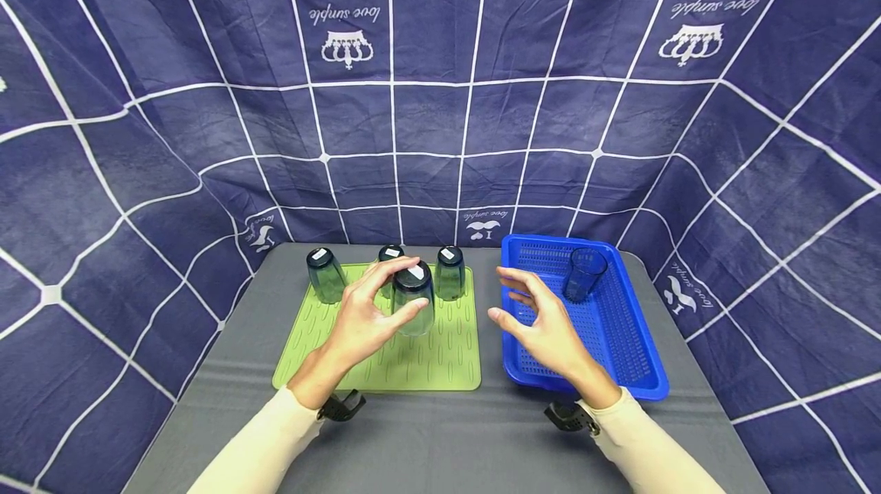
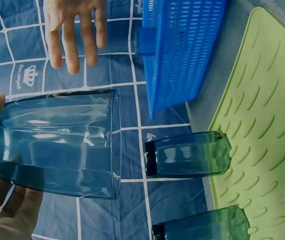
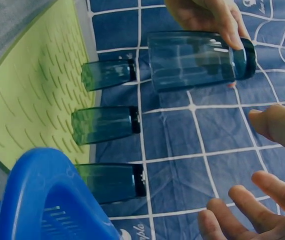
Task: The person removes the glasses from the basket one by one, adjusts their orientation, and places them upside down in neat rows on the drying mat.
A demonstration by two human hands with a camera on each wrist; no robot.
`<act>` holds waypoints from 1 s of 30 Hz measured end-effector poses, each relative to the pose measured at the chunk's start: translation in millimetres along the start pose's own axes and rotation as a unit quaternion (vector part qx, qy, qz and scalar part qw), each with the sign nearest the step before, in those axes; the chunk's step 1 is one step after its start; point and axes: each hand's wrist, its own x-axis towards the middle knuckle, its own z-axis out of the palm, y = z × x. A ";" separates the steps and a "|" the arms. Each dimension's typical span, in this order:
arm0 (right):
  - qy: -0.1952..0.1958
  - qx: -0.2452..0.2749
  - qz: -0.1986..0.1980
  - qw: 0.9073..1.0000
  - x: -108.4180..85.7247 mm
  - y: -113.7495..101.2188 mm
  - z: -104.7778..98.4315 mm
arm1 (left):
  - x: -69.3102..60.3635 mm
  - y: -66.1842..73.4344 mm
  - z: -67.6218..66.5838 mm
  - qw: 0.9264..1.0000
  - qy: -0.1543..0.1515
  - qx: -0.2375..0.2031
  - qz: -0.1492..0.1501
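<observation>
My left hand (image 1: 361, 322) grips a bluish clear drinking glass (image 1: 415, 326) near its base, thumb on one side and fingers on the other. The glass is upside down above the green ridged mat (image 1: 413, 375); in the left wrist view its open rim faces the mat. Three similar glasses stand inverted along the mat's far side: a left one (image 1: 327, 280), a middle one (image 1: 389, 252) partly hidden, and a right one (image 1: 450, 276). My right hand (image 1: 547, 326), fingers spread and slightly bent, hovers by the blue basket's left side, holding nothing.
A blue perforated plastic basket (image 1: 650, 341) stands right of the mat, with another glass (image 1: 585, 276) leaning inside near its back. Grey cloth (image 1: 440, 440) covers the table. A dark blue checked curtain (image 1: 433, 119) encloses the back and sides.
</observation>
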 end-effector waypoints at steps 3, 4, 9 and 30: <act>0.003 -0.009 0.001 1.000 0.4 1.3 -3.5 | -1.1 -2.5 -1.1 1.000 0.002 -0.003 0.000; 0.004 -0.010 0.001 1.000 0.5 1.8 -4.6 | -1.4 -3.0 -1.4 1.000 0.004 -0.005 0.000; 0.008 -0.016 0.001 1.000 1.1 2.8 -9.4 | -3.4 -4.8 -3.5 1.000 0.006 -0.014 -0.006; 0.027 -0.045 0.006 0.999 3.4 9.0 -28.3 | -11.4 -15.3 -16.1 0.998 0.010 0.006 -0.058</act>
